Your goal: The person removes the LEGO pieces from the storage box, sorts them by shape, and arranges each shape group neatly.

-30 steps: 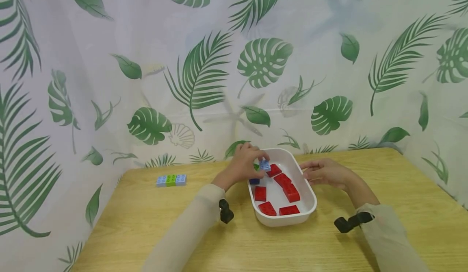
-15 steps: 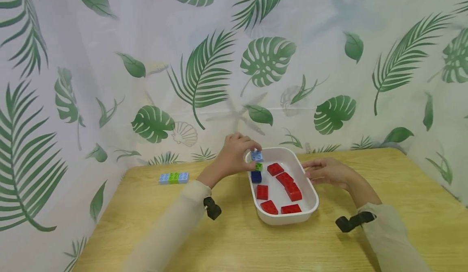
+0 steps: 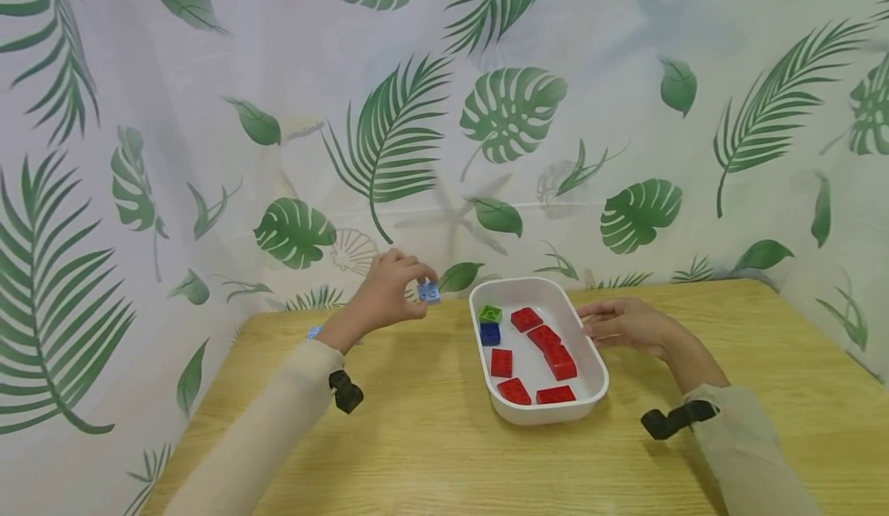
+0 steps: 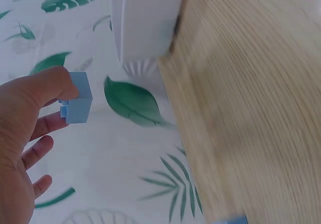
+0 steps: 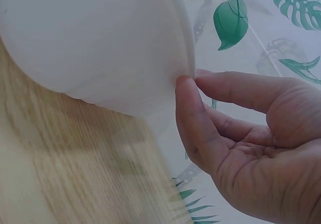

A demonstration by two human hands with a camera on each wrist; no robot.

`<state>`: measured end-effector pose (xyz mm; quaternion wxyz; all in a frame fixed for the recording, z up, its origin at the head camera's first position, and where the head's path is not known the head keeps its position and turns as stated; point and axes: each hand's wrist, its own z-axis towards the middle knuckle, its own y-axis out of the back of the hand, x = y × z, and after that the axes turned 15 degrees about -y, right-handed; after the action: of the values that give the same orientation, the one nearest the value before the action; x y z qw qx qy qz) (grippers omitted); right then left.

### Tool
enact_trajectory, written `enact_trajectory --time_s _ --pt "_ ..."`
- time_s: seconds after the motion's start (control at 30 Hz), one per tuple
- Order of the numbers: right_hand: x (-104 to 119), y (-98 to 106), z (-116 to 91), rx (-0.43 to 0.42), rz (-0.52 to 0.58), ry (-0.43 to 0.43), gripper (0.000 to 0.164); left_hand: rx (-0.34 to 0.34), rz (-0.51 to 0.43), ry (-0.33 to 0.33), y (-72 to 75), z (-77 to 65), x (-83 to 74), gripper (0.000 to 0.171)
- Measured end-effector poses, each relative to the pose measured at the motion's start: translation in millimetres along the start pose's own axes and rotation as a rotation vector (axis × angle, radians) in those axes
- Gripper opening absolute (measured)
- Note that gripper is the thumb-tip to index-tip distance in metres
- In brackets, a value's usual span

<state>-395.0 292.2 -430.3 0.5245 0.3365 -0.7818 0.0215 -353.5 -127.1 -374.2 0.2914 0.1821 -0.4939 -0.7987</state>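
In the head view my left hand [image 3: 389,291] pinches a light blue toy building brick [image 3: 428,292] between thumb and fingers, raised above the table left of the white tray [image 3: 603,373]. In the left wrist view the brick [image 4: 79,98] has its studs facing the palm. My right hand [image 3: 628,327] holds the tray's right rim; in the right wrist view its fingertips [image 5: 185,86] meet at the edge. Inside the tray lie several red bricks [image 3: 560,362], a green brick [image 3: 490,314] and a dark blue brick [image 3: 490,335].
A light blue brick end [image 3: 314,332] shows on the wooden table [image 3: 430,439] at the left, mostly hidden by the left wrist. A leaf-patterned curtain [image 3: 417,161] hangs behind the table's back edge.
My left hand has lifted the light blue brick out of the tray and carried it leftward, in front of the row of joined bricks. The right hand keeps its place at the tray.
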Motion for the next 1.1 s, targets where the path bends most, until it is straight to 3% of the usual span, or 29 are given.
enact_trajectory --time_s 0.2,0.53,1.1 --pt "1 0 -1 0.002 0.002 -0.002 0.059 0.092 0.003 0.093 4.5 -22.9 13.5 0.037" --pt "-2 2 -1 0.042 0.03 0.034 0.058 0.186 -0.015 0.116 -3.9 -51.5 28.6 0.034" --pt "-3 1 0 -0.003 0.019 0.008 0.06 0.212 -0.023 0.171 -26.9 -81.0 46.4 0.032"
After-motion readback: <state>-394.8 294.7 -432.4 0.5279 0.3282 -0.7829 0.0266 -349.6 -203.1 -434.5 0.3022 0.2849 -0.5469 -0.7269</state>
